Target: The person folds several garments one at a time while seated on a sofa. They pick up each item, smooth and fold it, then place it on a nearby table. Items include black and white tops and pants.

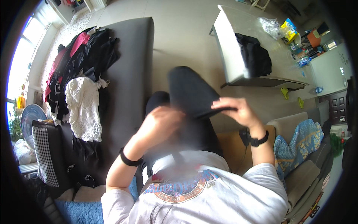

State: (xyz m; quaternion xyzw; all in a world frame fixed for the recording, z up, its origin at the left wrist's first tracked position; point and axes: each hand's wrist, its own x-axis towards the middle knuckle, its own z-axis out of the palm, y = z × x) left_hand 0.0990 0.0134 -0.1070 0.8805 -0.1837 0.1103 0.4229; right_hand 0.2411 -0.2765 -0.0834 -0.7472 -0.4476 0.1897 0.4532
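Observation:
A dark, folded cloth garment (193,92) is spread over my lap, its rounded end pointing away from me. At its right edge my right hand (237,109) pinches the cloth, fingers on top and thumb beneath. My left hand (163,121) is curled by the garment's near left side. Motion blur hides its fingertips, so whether it grips the cloth is unclear. Below the garment are my legs in dark trousers (158,100).
On my left, a grey upholstered bench (134,64) bears black and pink clothes (92,53) and a white lace garment (84,109). A low table (229,58) at front right holds folded black cloth (254,56). A patterned blue cloth (300,140) lies on the sofa (302,179).

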